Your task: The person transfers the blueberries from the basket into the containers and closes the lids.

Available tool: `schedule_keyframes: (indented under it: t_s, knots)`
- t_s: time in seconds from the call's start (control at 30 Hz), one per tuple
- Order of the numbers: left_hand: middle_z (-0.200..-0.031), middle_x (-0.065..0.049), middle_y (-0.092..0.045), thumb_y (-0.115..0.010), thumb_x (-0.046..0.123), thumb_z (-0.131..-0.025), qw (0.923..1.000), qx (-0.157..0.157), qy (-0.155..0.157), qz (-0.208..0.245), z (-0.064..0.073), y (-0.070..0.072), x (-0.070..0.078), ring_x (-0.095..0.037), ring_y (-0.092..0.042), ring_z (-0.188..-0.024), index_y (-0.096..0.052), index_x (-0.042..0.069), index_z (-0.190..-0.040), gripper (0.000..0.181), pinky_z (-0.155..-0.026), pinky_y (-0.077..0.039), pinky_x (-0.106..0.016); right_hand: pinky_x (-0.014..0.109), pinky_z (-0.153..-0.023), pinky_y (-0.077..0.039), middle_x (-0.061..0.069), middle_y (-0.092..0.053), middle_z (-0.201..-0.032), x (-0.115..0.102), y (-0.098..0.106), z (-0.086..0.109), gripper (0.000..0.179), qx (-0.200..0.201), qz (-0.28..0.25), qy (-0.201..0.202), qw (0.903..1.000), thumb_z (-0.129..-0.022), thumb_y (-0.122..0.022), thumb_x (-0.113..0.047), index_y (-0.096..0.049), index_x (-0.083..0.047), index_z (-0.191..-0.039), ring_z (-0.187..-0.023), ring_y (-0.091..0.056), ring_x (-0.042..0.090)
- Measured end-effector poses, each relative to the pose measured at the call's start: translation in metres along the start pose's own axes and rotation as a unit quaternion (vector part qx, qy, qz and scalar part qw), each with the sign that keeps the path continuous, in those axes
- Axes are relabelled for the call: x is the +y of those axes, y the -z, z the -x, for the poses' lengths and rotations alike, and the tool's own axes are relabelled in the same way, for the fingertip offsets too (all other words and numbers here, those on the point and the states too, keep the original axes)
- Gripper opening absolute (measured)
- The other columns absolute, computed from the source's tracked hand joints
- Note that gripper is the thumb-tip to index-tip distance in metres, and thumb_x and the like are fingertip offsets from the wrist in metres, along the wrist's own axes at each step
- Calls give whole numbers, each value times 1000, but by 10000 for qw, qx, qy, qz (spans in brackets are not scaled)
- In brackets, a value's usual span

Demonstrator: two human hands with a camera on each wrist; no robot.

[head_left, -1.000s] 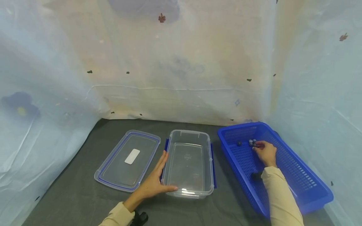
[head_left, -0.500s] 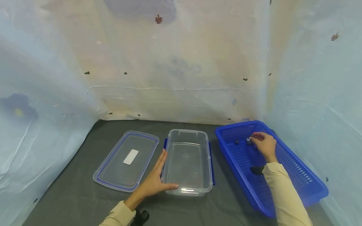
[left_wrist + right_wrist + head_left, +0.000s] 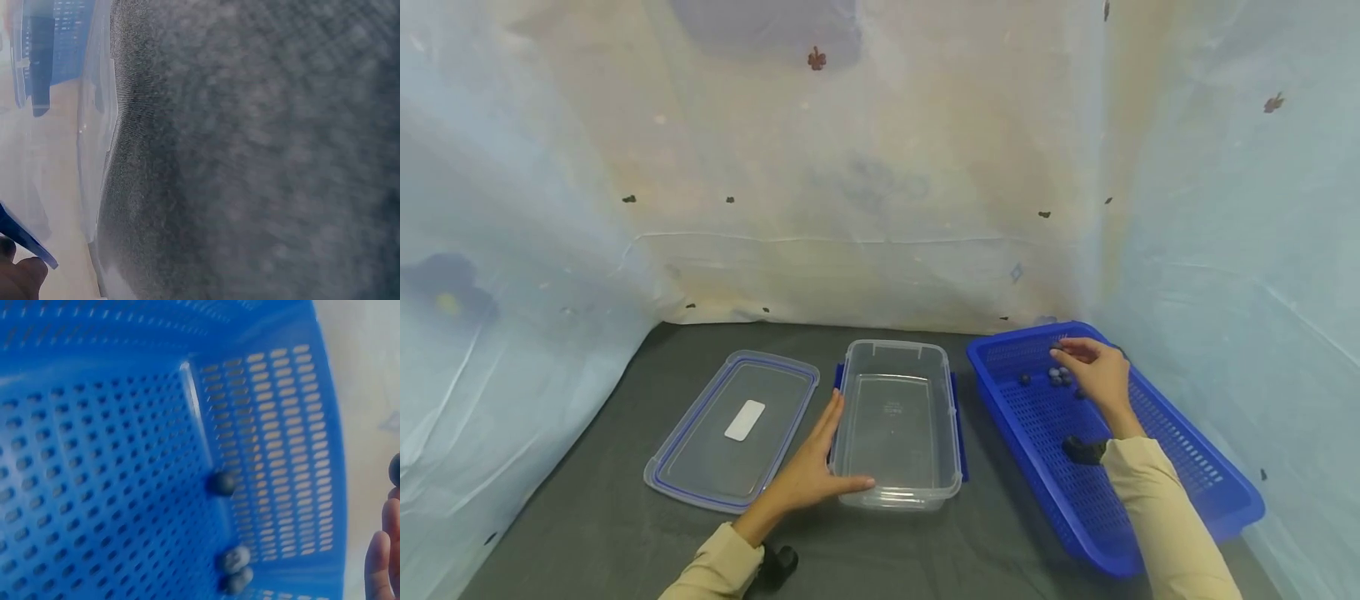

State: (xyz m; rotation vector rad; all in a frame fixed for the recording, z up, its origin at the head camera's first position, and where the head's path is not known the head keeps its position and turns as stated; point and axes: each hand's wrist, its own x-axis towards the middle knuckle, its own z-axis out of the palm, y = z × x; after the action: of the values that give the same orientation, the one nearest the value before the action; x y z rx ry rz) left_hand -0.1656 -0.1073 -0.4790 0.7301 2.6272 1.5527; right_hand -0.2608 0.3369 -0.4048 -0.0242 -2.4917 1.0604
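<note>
Three patterned sheet walls (image 3: 880, 150) | dark grey surface (image 3: 880, 558) | clear tub (image 3: 891, 442), blue basket (image 3: 1047, 421) atop

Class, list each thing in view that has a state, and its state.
Clear container, upright, uncovered
Lid, off, lying flat
Blue latches, unfastened
Blue basket, upright, uncovered
Loose dark balls, lying in the basket
Held ball, pinched, apart from the others
Left hand, spread at the container's side
Right hand, pinching the held ball

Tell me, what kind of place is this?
Probably a small screened-off work corner: patterned sheeting rises on three sides of a dark grey cloth, where a blue basket and clear box sit.
</note>
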Motion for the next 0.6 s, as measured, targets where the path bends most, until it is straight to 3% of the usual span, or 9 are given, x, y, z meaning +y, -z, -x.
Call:
schedule_keyframes:
  t_s: [0.6]
  knots:
    - [-162, -10, 3, -83, 47, -72, 9995, 47, 140, -269, -7, -3, 8, -27, 0, -145, -4, 6, -156, 123, -110, -14, -58, 16, -76, -48, 8, -71, -98, -66, -10, -2, 34, -219, -836, 742, 9935, -88, -75, -28, -72, -3, -111, -85, -61, -1]
